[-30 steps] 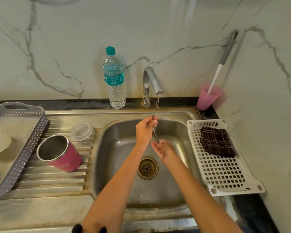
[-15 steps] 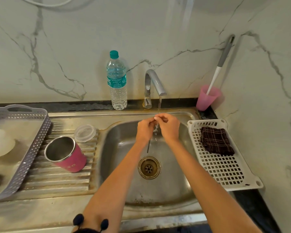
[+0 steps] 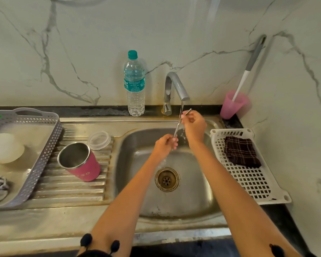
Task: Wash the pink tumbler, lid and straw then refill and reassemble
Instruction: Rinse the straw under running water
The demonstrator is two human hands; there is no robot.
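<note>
**Steel straw under the tap**

A thin, bent metal straw (image 3: 176, 129) slants over the steel sink (image 3: 198, 199). The left hand (image 3: 165, 146) has its fingers curled round the lower end. The right hand (image 3: 194, 125) pinches the bend. The pink tumbler (image 3: 85, 168) sits on the ribbed drainboard (image 3: 70, 190).

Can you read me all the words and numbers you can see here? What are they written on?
"ISO": pale letters low on the side of the pink tumbler; more letters may be hidden round the curve.
Teal label on the water bottle: white print is there, but it is too small and blurred to read.
Nothing else in view shows any writing.
</note>
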